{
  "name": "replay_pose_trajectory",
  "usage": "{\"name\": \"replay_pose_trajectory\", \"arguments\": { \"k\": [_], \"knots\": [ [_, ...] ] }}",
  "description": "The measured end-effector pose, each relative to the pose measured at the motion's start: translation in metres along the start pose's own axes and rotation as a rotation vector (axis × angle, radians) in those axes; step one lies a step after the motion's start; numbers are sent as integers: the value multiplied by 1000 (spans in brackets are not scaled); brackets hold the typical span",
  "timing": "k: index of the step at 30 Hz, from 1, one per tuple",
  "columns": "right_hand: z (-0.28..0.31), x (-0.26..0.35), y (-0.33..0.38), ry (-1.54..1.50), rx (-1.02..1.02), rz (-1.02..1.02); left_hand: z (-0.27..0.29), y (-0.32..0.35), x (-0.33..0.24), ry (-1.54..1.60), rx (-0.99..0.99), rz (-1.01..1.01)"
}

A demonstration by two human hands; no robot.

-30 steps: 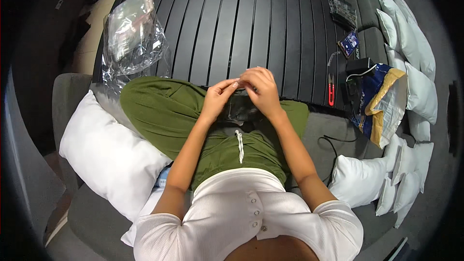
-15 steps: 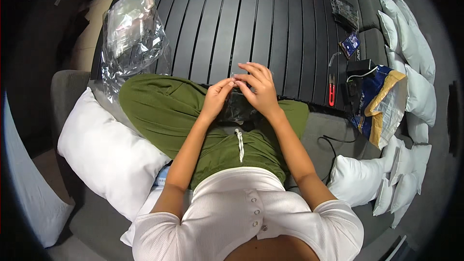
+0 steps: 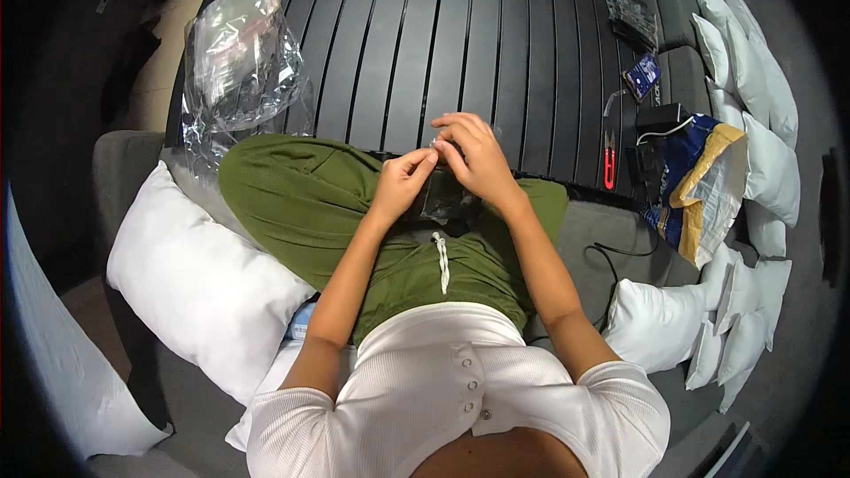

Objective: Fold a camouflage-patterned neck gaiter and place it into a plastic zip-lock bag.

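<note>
Dark slatted table (image 3: 496,44) ahead; over my lap, my left hand (image 3: 403,184) and right hand (image 3: 474,155) meet fingertip-to-fingertip, pinching a tiny pale piece (image 3: 434,143) between them, above a dark pouch (image 3: 447,196).

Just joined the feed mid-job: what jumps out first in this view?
At the centre, the left hand and right hand meet fingertip to fingertip over a small dark clear packet on the lap, pinching something too small to make out. Behind them lies a black slatted table, with crumpled clear plastic bags at its left edge and red snips at its right.
</note>
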State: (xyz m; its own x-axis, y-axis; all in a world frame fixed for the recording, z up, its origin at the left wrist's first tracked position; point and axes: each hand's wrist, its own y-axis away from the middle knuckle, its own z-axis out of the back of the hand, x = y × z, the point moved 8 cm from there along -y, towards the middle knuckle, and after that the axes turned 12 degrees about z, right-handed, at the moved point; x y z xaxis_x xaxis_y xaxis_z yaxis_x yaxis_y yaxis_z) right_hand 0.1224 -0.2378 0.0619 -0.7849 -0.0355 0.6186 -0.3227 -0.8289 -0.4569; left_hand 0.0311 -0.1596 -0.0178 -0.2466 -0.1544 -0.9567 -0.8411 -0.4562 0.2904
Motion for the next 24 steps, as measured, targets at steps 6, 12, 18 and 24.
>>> {"name": "replay_pose_trajectory", "arguments": {
  "k": [6, 12, 18, 24],
  "knots": [
    [8, -8, 5, -102, -89, -110, -2, 0, -6, 72, 39, -8],
    [12, 3, 7, 59, -70, -22, -2, 3, -14, 9, -6, -37],
    [11, 8, 3, 85, -20, 8, -4, 3, -9, -64, -5, -40],
    [10, 25, -7, 306, 104, 162, -7, 8, -22, -327, -8, -71]
  ]
}}
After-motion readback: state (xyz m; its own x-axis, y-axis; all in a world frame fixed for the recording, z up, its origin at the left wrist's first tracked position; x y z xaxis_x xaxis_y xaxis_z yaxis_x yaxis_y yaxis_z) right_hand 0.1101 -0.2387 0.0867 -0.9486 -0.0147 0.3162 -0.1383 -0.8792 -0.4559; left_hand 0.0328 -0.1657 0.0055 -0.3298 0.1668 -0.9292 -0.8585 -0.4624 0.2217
